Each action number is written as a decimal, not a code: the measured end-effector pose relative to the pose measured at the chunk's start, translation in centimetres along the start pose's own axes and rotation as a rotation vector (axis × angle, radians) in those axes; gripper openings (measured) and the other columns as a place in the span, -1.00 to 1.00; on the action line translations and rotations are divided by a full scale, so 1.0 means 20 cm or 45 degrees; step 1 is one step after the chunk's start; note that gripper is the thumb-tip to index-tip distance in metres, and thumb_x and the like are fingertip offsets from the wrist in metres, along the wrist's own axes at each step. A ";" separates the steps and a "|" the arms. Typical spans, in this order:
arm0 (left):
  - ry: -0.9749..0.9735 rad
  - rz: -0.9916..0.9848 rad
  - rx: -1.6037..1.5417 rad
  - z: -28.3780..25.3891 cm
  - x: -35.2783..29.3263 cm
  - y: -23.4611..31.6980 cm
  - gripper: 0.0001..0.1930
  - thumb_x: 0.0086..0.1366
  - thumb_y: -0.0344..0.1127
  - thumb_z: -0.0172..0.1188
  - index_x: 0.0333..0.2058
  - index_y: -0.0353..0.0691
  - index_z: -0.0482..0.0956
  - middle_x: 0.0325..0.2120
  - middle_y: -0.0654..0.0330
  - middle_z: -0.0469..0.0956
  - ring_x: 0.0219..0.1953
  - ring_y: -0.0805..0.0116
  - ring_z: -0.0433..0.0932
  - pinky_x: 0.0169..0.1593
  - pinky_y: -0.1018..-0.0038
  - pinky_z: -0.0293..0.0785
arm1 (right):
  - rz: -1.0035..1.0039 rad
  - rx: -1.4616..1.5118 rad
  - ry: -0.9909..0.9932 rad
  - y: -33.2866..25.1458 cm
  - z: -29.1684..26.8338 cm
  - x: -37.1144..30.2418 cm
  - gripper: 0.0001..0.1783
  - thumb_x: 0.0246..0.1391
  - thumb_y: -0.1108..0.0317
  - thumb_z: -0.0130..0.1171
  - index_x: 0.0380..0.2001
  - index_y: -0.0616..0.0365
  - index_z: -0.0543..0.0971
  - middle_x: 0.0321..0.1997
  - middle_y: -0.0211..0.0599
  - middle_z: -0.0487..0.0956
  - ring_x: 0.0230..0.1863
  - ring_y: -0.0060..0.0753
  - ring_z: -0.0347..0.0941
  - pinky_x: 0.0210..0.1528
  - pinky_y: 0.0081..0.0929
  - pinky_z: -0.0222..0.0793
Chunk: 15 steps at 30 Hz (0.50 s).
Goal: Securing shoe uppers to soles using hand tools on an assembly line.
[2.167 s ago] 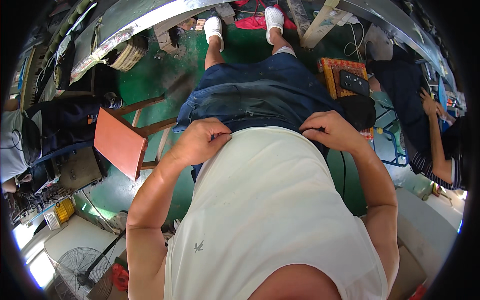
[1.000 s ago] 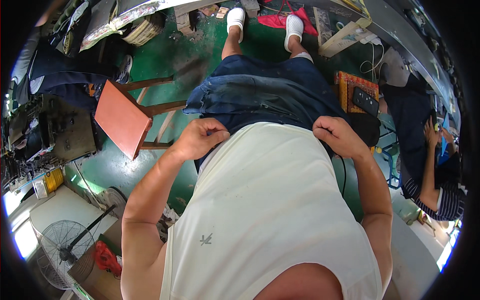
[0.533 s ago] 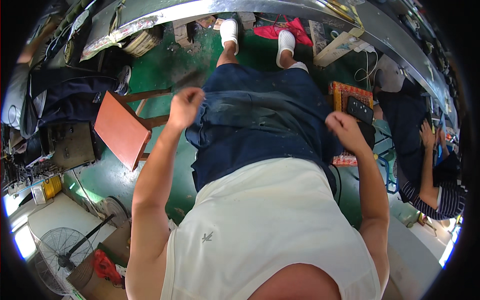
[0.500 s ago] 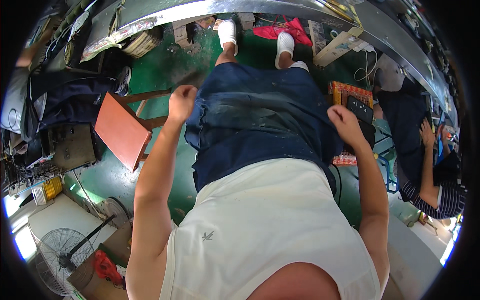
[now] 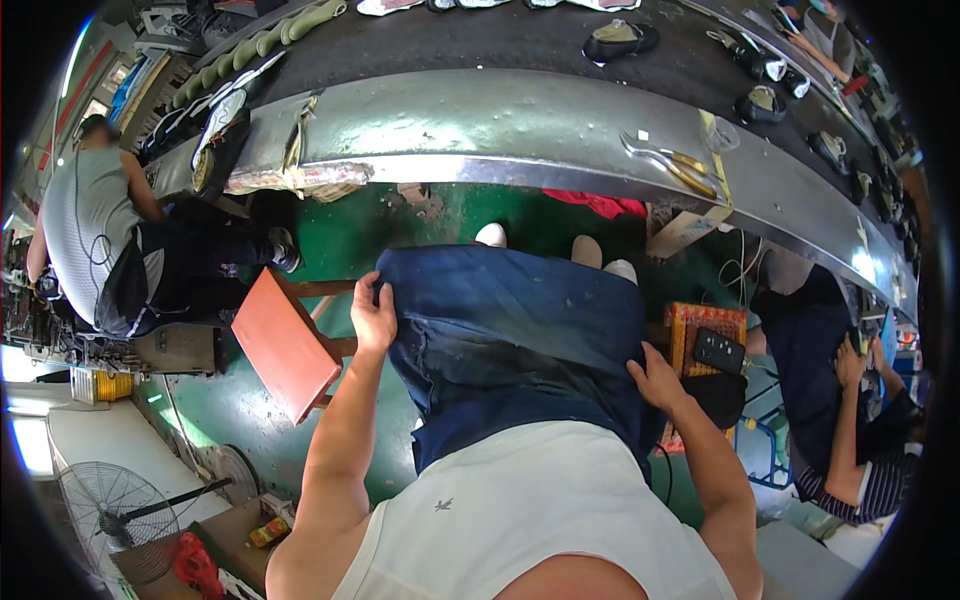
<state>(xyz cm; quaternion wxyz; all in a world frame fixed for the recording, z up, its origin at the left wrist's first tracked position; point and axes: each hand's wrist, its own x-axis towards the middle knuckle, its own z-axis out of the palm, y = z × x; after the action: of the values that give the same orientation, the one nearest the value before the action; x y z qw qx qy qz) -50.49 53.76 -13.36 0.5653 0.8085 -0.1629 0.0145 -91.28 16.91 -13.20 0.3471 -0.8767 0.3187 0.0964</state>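
Note:
A dark blue, stained cloth, like an apron, (image 5: 520, 320) spreads over my lap and thighs. At its left edge my left hand (image 5: 373, 318) rests with the fingers apart and slightly bent, touching or very close to the fabric. My right hand (image 5: 658, 380) lies against the right edge, its thumb and fingers apart. I see no tool or other thing in either hand. The tips of my white shoes (image 5: 491, 235) show beyond the cloth.
A metal bench edge (image 5: 450, 125) runs ahead, with pliers (image 5: 670, 165) on it. Behind it a dark belt (image 5: 480, 45) carries shoes (image 5: 620, 40). An orange-brown stool (image 5: 285, 345) stands left, a woven seat (image 5: 690, 330) right. People sit at both sides.
My view has tilted up, bringing the bench top and shoes into sight. Both hands have come in to the cloth's edges, and their curled fingers have loosened.

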 end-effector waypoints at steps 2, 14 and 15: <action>-0.113 -0.047 0.280 -0.09 -0.03 -0.09 -0.59 0.38 -0.33 0.17 0.16 -0.32 0.44 -0.10 -0.02 0.62 -0.05 0.22 0.59 0.09 0.36 0.48 | 0.006 -0.117 -0.117 -0.03 -0.04 0.04 -0.21 0.31 -0.03 0.06 0.32 0.46 0.24 0.33 0.35 0.34 0.35 0.26 0.30 0.40 -0.13 0.21; -0.649 -0.860 0.660 0.20 0.03 -0.20 -0.34 0.39 0.17 0.03 0.11 -0.36 0.54 0.05 -0.17 0.58 0.15 -0.12 0.52 0.19 0.18 0.42 | -0.315 -0.254 -0.007 -0.14 -0.28 0.30 -0.37 0.22 0.11 0.20 0.19 0.38 0.39 0.19 0.23 0.48 0.22 0.24 0.41 0.28 -0.09 0.32; -0.663 -0.987 0.669 0.22 -0.01 -0.29 -0.35 0.39 0.17 0.03 0.11 -0.34 0.55 0.05 -0.15 0.59 0.15 -0.08 0.53 0.18 0.19 0.42 | -0.268 -0.258 -0.043 -0.11 -0.24 0.30 -0.31 0.24 0.14 0.18 0.27 0.40 0.30 0.31 0.26 0.36 0.30 0.29 0.32 0.34 -0.07 0.26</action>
<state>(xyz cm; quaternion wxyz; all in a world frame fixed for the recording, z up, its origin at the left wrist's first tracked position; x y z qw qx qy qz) -49.72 51.51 -20.18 0.2486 0.9005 0.0219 -0.3562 -85.49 12.09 -10.74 0.2703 -0.9341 0.2076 0.1058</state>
